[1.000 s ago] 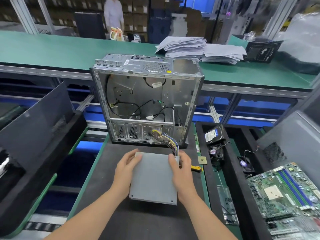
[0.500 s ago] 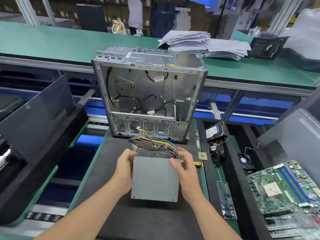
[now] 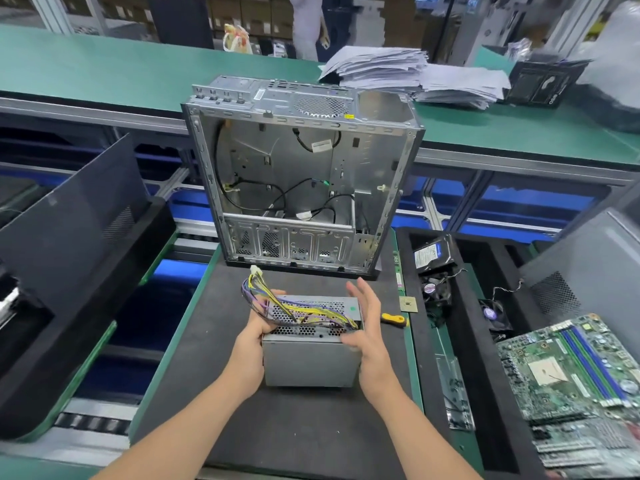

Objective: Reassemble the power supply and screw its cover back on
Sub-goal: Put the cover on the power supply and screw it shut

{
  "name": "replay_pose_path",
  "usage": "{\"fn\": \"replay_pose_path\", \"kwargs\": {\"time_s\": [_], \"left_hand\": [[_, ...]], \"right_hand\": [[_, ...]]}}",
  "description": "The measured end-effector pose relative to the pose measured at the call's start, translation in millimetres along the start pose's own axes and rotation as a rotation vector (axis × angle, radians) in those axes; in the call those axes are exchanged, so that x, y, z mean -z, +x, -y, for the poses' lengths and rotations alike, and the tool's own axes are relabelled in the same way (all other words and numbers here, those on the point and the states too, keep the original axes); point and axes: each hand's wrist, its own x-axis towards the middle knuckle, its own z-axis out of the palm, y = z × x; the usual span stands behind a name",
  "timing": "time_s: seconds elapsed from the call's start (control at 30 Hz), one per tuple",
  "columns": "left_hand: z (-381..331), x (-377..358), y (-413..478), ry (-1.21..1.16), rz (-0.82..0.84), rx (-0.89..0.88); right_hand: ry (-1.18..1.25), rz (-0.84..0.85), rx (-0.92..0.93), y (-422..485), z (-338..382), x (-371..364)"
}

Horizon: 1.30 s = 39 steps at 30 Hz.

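The grey power supply [image 3: 310,363] is tilted on the black mat [image 3: 277,427], its perforated face and yellow and purple cable bundle [image 3: 273,301] turned upward. My left hand [image 3: 256,332] grips its left side, fingers curled by the cables. My right hand [image 3: 369,327] lies against the right side with straight, spread fingers pointing up and the thumb resting on the near top edge. The open, empty computer case [image 3: 301,188] stands upright just behind, loose black wires inside.
A yellow-handled screwdriver [image 3: 393,319] and a small CPU chip [image 3: 408,303] lie right of my hand. A black tray holds a hard drive [image 3: 433,254] and fans [image 3: 434,289]. A motherboard [image 3: 571,375] sits far right, black panels [image 3: 69,220] left, paper stacks [image 3: 398,71] behind.
The power supply has been tipped up from lying flat, so its vented face and cables now show on top. My right hand's fingers have let go and straightened.
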Motion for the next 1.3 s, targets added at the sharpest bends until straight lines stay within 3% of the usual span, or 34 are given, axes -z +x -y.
{"fn": "replay_pose_path", "kwargs": {"time_s": [0.17, 0.6, 0.73, 1.13, 1.3], "left_hand": [[14.7, 3.0, -12.0, 0.043, -0.002, -0.080], [4.8, -6.4, -14.1, 0.008, 0.002, -0.064], [7.7, -1.5, -18.4, 0.020, 0.000, -0.068], [-0.4, -1.5, -35.1, 0.169, 0.019, -0.098], [-4.5, -3.9, -32.6, 0.189, -0.057, -0.050]], "right_hand": [[0.045, 0.031, -0.057, -19.6, -7.1, -2.0], [0.268, -0.063, -0.194, -13.5, -11.5, -2.1], [0.130, -0.085, -0.198, -18.3, -15.4, -5.7], [0.122, -0.208, -0.203, -20.0, -3.2, -13.2], [0.111, -0.233, -0.230, -15.4, 1.6, -11.3]]}}
